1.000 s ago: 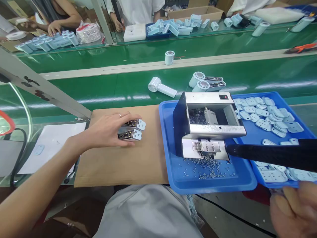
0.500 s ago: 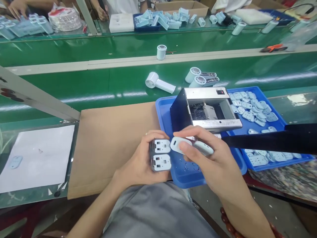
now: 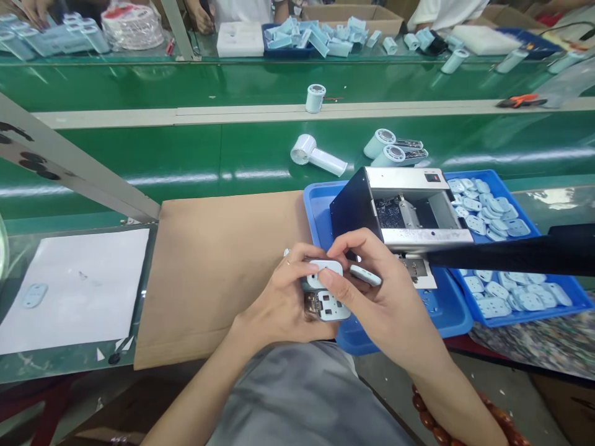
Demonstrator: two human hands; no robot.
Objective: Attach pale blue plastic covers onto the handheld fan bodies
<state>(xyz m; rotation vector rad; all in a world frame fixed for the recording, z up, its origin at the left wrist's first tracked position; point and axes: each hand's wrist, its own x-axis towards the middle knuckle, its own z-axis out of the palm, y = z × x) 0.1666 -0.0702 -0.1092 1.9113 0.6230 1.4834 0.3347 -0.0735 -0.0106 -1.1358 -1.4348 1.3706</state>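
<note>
In the head view, the left hand (image 3: 283,303) is wrapped around two stacked fan handle units (image 3: 320,297), held above the near edge of the brown cardboard mat (image 3: 218,260), just beside the blue tray (image 3: 320,210). Its fingers close on the long sides, leaving the pale end faces bare toward the right. The right hand (image 3: 372,303) pinches a small light-blue cover plate (image 3: 365,275) between thumb and forefinger, and its fingertips touch the upper unit's end face.

The units look rigid and light: thin moulded plastic over a bare circuit board, which shows at the lower unit's side, so they are best held by the outer shell rather than the board. The cover plate seems thin, smooth and slightly slippery; an edge pinch suits it, and it would likely crack if bent.

Behind the hands stands a metal screw feeder (image 3: 404,210) in the tray. A second tray (image 3: 493,179) holds more plates.
</note>
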